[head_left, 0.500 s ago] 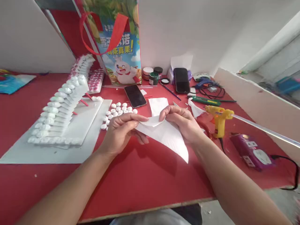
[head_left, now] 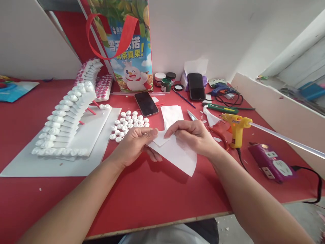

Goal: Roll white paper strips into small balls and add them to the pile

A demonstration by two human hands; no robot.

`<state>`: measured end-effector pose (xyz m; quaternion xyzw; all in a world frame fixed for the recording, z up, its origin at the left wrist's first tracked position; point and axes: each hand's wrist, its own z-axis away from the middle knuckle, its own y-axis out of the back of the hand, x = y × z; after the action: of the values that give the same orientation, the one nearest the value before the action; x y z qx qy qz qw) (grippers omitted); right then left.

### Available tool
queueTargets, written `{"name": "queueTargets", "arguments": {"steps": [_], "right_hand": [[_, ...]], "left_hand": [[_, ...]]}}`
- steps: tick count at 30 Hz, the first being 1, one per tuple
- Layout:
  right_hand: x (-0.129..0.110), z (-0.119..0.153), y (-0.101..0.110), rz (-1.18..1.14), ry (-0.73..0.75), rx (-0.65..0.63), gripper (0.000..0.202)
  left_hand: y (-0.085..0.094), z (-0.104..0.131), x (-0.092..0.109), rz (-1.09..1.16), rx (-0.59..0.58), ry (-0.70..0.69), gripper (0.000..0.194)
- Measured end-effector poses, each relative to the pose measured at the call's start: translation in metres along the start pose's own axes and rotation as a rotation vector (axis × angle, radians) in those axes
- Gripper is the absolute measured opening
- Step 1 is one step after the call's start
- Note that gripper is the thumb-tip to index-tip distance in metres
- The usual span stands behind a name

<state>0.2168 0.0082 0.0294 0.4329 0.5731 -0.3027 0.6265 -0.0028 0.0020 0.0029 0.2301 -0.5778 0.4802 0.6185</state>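
Observation:
Above the red table, a sheet of white tissue paper (head_left: 177,152) is held between my two hands, its top edge folded over. My left hand (head_left: 138,142) pinches the left end of the fold between thumb and fingers. Thumb and index finger of my right hand (head_left: 195,137) close on the fold near its middle. Just beyond lies a stack of white tissue paper (head_left: 172,115). Small white rolled rosettes (head_left: 130,121) sit in a cluster beyond my left hand. The scissors (head_left: 192,115) lie partly hidden behind my right hand.
A yellow hot glue gun (head_left: 237,128) stands at right beside a purple power strip (head_left: 273,164). To the left, a white board (head_left: 93,135) bears a curved row of white rosettes. A phone (head_left: 146,103), paint jars (head_left: 166,84) and a printed bag (head_left: 129,51) are farther back.
Both hands have come slightly nearer with the paper. The folded flap now lies flatter against the sheet, and the right fingers press lower on it.

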Motion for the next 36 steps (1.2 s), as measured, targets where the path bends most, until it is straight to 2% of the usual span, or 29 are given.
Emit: {"name": "queueTargets", "arguments": {"steps": [3, 6, 8, 12, 16, 22, 28, 31, 36], "right_hand": [[-0.001, 0.001, 0.009, 0.09, 0.071, 0.053, 0.025], [-0.004, 0.002, 0.019, 0.049, 0.132, 0.248, 0.022], [-0.006, 0.001, 0.021, -0.011, 0.092, 0.314, 0.02], [-0.003, -0.002, 0.011, 0.05, -0.118, 0.161, 0.045], [0.006, -0.005, 0.001, 0.217, -0.208, 0.061, 0.024], [0.004, -0.004, 0.005, -0.031, -0.178, 0.06, 0.02], [0.0, -0.003, 0.01, -0.258, -0.135, 0.069, 0.019], [-0.001, -0.002, 0.012, -0.256, -0.086, 0.047, 0.012], [0.0, 0.0, 0.014, -0.068, -0.064, 0.009, 0.014]], "left_hand": [[0.002, 0.001, 0.0, -0.042, 0.034, -0.039, 0.038], [0.003, 0.002, 0.0, -0.112, 0.052, -0.086, 0.038], [0.002, 0.003, 0.001, -0.168, 0.051, -0.09, 0.037], [-0.003, 0.003, 0.003, -0.232, 0.041, -0.071, 0.038], [-0.004, 0.0, 0.001, -0.219, 0.041, -0.062, 0.035], [0.001, 0.002, -0.001, -0.054, -0.004, -0.11, 0.041], [0.001, 0.006, 0.003, 0.095, -0.024, -0.199, 0.029], [0.002, 0.008, 0.004, 0.131, -0.052, -0.187, 0.03], [0.004, 0.008, 0.006, 0.125, -0.093, -0.078, 0.043]]}}
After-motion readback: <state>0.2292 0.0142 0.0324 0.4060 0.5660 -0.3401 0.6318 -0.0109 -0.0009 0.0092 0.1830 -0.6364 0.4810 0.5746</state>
